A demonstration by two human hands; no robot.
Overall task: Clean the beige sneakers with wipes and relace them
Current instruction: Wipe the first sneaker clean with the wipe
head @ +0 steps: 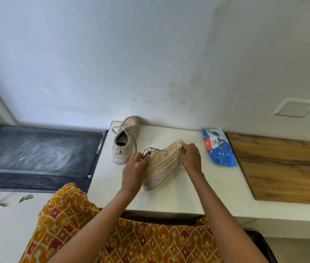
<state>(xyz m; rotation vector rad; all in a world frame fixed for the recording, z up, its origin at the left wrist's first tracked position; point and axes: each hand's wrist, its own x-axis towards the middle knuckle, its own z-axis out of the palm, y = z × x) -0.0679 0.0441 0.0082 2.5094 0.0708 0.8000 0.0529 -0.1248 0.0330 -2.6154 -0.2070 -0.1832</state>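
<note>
Two beige sneakers lie on a white table point(169, 198). The far sneaker point(126, 138) stands upright near the wall, heel toward me, grey laces loose. The near sneaker point(162, 162) is tipped on its side, with its pale pink sole facing me. My left hand point(134, 168) grips its heel and collar. My right hand point(190, 156) pinches a crumpled, soiled wipe point(179, 143) against the toe end. A blue pack of wipes point(218, 147) lies flat to the right of the shoe.
A wooden board point(286, 169) covers the surface to the right of the white table. A dark, dusty mesh rack point(36, 149) stands on the left. My orange patterned garment point(112, 234) fills the foreground. The wall runs close behind the table.
</note>
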